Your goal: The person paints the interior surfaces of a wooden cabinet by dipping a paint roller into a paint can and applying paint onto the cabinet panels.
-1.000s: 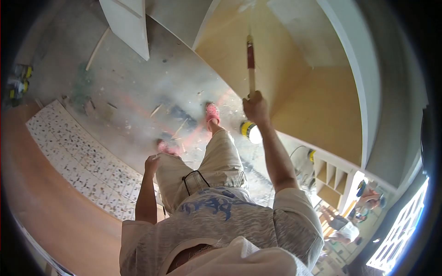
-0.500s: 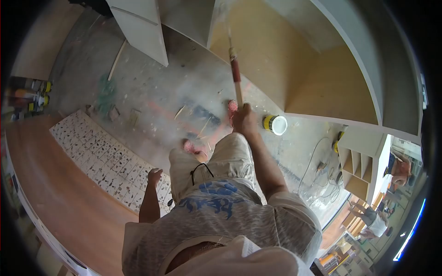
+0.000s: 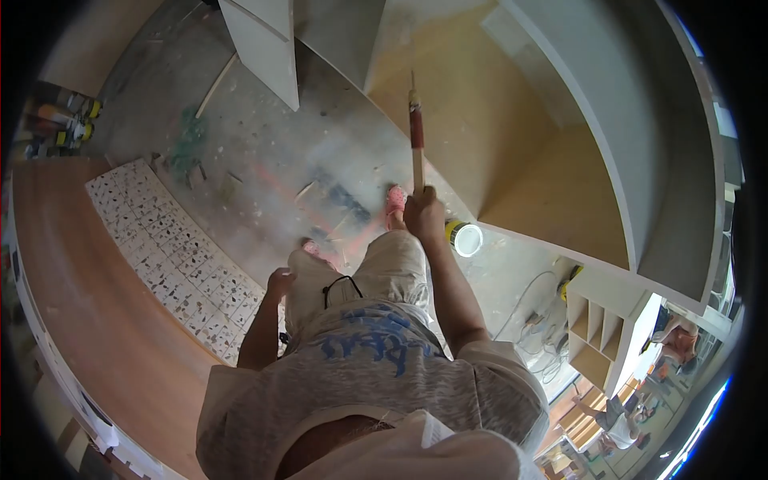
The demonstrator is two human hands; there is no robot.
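Observation:
My right hand (image 3: 424, 214) is closed round the wooden handle of a long tool (image 3: 416, 132) with a dark red band and a thin rod at its far end. The tool points away from me, in front of a wooden cabinet (image 3: 552, 180) with a tan inside. What its far tip is like is too faint to make out. My left hand (image 3: 281, 282) hangs low beside my left thigh, fingers curled, and whether it holds anything is too small to tell.
An open can (image 3: 466, 239) with a white top stands on the floor by the cabinet. A small shelf unit (image 3: 596, 332), cables and two other people (image 3: 680, 340) are at the right. A speckled board (image 3: 172, 260) lies at the left. White panel (image 3: 260, 48) ahead.
The view has shifted and turned. My right hand has come back nearer my body with the tool. My left hand has moved slightly beside my thigh.

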